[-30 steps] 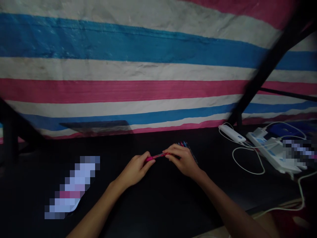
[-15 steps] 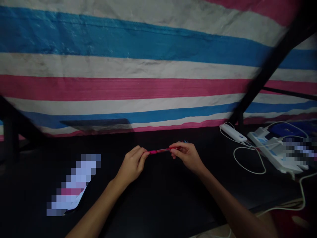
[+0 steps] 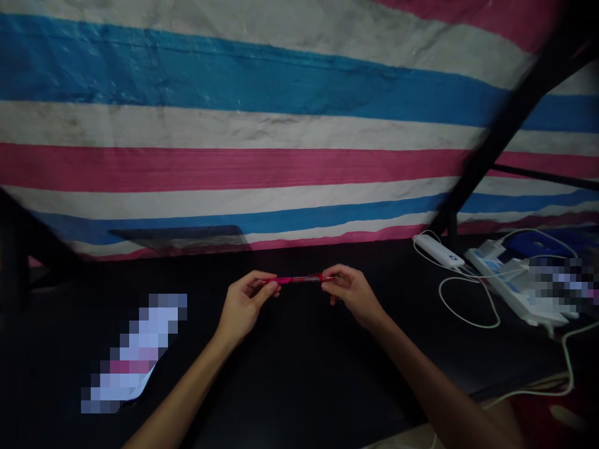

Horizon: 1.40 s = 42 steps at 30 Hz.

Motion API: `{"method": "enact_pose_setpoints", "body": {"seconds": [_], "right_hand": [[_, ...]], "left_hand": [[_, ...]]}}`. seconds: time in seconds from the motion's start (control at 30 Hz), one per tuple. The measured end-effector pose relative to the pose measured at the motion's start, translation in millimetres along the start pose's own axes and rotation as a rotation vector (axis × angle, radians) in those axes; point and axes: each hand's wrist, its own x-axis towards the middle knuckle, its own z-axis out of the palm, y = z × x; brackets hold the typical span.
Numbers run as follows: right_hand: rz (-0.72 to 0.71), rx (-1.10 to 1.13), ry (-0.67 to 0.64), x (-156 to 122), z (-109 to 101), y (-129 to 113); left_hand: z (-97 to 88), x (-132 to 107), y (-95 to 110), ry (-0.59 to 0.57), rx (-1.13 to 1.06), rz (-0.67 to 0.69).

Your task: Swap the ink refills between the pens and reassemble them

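Note:
A slim pen (image 3: 305,279) with a clear barrel and pinkish-red ends lies level between my two hands, above the black tabletop (image 3: 299,374). My left hand (image 3: 246,304) pinches its left end between thumb and fingers. At the other end, my right hand (image 3: 352,292) grips the red part with thumb and forefinger. Fingertips cover parts of both ends. To the left of my left arm lies a phone-like device (image 3: 133,355) with a lit, pixelated screen.
At the right are a white power strip (image 3: 515,287) with plugs, a white oblong device (image 3: 438,251) and looping white cables (image 3: 468,324). A blue object (image 3: 538,243) sits behind them. Striped sheeting (image 3: 281,168) hangs at the back, with a slanting dark bar (image 3: 496,143) at right.
My left hand has shifted slightly left and up, and its grip on the pen's left end has changed, with the thumb now along it. The pen lies more level. The right hand has barely moved.

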Motion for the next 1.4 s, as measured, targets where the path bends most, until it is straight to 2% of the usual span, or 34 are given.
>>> {"method": "enact_pose_setpoints", "body": {"seconds": [0.17,0.27,0.37,0.5,0.57,0.7,0.87,1.0,1.17,1.4], "right_hand": [[0.177,-0.089,-0.014,1.1,1.8,0.1],[0.1,-0.117,-0.018,1.0,2.1,1.2],[0.049,-0.05,-0.025,0.5,0.7,0.5],[0.25,-0.09,-0.01,2.2,-0.8,1.4],[0.279,-0.088,-0.017,3.1,-1.3,2.3],[0.183,0.033,-0.034,2.5,-2.2,0.5],[0.242,-0.001,-0.061,1.9,-0.6,0.1],[0.132,0.056,-0.046,1.1,0.4,-0.5],[0.19,0.04,-0.066,0.5,-0.2,0.1],[-0.035,0.064,0.053,3.9,0.7,5.3]], "left_hand": [[1.3,-0.5,-3.7,-0.026,-0.027,-0.021],[0.4,0.2,-4.0,-0.023,-0.01,-0.021],[-0.7,0.9,-3.3,-0.011,0.004,-0.014],[-0.7,0.6,-3.3,-0.023,0.023,-0.007],[-0.2,0.2,-3.3,-0.022,0.035,-0.007],[0.4,-0.2,-2.5,-0.02,0.034,-0.011],[0.6,-0.8,-2.5,-0.04,0.042,-0.007],[-0.3,-0.2,-5.6,-0.047,0.027,-0.016],[-0.9,0.5,-10.1,-0.064,0.027,-0.013],[1.4,0.0,-9.0,-0.075,-0.001,-0.034]]}}
